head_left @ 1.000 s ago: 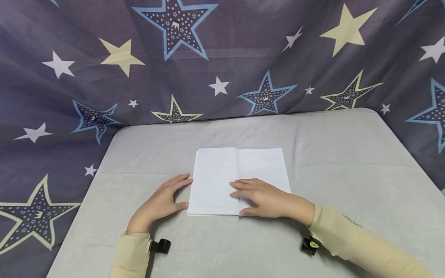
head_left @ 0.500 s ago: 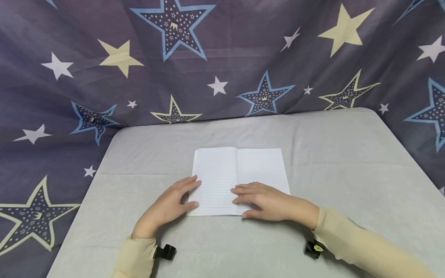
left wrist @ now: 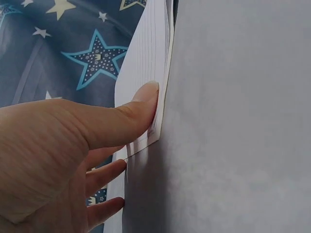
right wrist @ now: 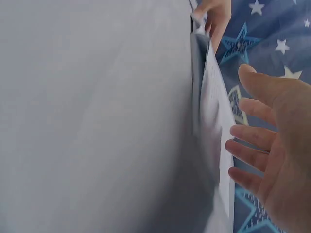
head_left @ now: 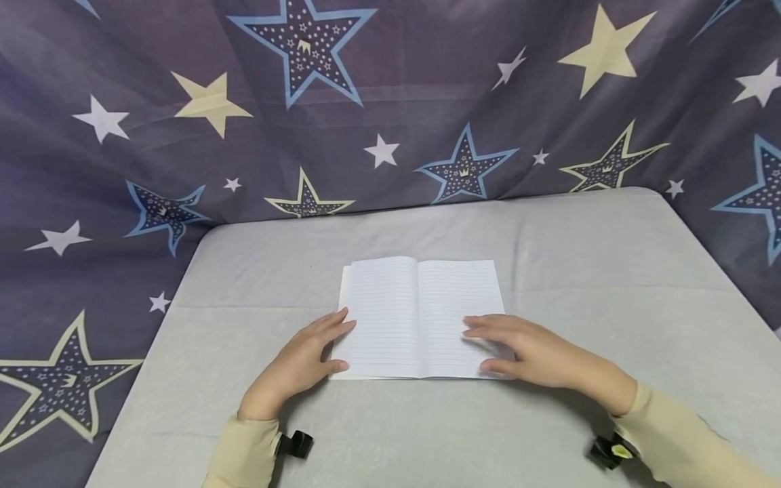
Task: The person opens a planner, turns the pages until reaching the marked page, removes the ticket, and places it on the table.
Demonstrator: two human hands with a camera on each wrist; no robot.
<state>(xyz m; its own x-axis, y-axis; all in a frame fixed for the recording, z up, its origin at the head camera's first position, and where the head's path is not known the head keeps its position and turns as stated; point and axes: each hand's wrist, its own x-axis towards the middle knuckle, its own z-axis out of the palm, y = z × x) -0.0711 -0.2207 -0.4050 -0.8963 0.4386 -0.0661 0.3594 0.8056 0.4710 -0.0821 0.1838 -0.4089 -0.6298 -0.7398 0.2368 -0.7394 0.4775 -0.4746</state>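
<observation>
An open notebook with white lined pages lies in the middle of the table in the head view. Along its left edge rests my left hand, thumb and fingertips on the margin of the left page. The left wrist view shows that thumb lying over the page corner, its fingers loosely spread. My right hand is over the lower right part of the right page, fingers extended and apart. Seen from the right wrist, the right hand has straight, spread fingers with nothing between them, beside the notebook's page edges.
A grey cloth covers the table. Behind it and along both sides hangs a dark curtain with a star pattern. Each wrist carries a small black camera, such as the right one.
My right hand has moved right, from the notebook's centre fold to its right page. My left hand has shifted slightly right, onto the left page's edge.
</observation>
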